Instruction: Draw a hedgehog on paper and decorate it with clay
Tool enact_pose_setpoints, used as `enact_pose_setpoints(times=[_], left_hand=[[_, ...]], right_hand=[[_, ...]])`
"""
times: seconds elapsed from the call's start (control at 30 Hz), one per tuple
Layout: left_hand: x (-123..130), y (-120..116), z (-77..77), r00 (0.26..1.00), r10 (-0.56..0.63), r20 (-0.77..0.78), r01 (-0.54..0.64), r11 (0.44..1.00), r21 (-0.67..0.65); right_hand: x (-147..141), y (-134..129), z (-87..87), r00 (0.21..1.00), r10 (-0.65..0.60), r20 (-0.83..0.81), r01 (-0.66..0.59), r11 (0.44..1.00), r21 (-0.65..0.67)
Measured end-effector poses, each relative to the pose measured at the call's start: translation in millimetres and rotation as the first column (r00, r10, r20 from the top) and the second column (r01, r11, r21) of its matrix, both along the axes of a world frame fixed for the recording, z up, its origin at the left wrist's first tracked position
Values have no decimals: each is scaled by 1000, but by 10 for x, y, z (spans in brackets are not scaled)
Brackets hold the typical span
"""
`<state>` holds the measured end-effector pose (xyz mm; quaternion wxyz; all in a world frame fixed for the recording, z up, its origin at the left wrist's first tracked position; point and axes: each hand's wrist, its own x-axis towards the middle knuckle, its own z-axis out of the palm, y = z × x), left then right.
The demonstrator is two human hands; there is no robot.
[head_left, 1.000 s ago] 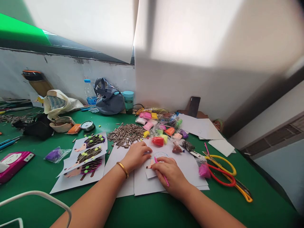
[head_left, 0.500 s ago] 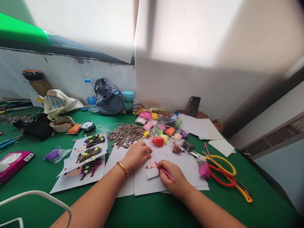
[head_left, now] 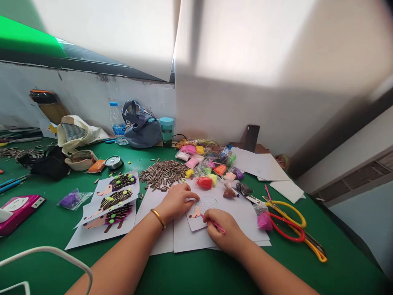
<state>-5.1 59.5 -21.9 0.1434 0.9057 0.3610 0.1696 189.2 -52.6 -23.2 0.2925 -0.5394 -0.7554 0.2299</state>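
My right hand (head_left: pixel 223 229) is closed around a slim pink clay tool (head_left: pixel 218 226), its tip at the peach face of a hedgehog picture (head_left: pixel 196 224) on a small white card. The hedgehog's body is a dotted outline with a blue edge. My left hand (head_left: pixel 178 199), with a gold bangle at the wrist, lies flat with fingers stretched out at the card's upper left. Under the card are larger white sheets (head_left: pixel 187 243). Left of my forearm lie several hedgehog cards (head_left: pixel 107 205) covered with striped seeds and green dots. A pile of sunflower seeds (head_left: pixel 164 173) sits beyond my left hand.
Bagged coloured clay (head_left: pixel 204 182) is scattered behind the card. Scissors with red and yellow handles (head_left: pixel 287 234) lie at right. A phone (head_left: pixel 251 138) leans on the wall. Along the back stand a blue-grey bag (head_left: pixel 143 133), a water bottle (head_left: pixel 116 123) and a teal-lidded cup (head_left: pixel 166 131).
The clay tool's tip has shifted slightly down on the hedgehog's face, and the tool lies a little lower. My left fingertips have moved slightly right. Otherwise the table looks the same.
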Motion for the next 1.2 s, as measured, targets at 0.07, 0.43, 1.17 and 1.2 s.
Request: enact_pose_setpoints(times=[0.07,0.43,1.17,1.2], left_hand=[[-11,-3,13,1000,-10,-5,10,1000,1],[-40,2,58,999,-35,-31,34,999,-30],[-36,3,56,999,-33,-31,32,999,-33],[-36,3,57,999,-33,-31,32,999,-32]], right_hand=[[26,15,19,1000,-5,0,5,1000,-8],[-83,-69,17,998,24,-59,-23,1000,8],[-113,-50,0,1000,11,-7,-11,1000,-27],[-113,-49,0,1000,13,-7,-14,1000,-25]])
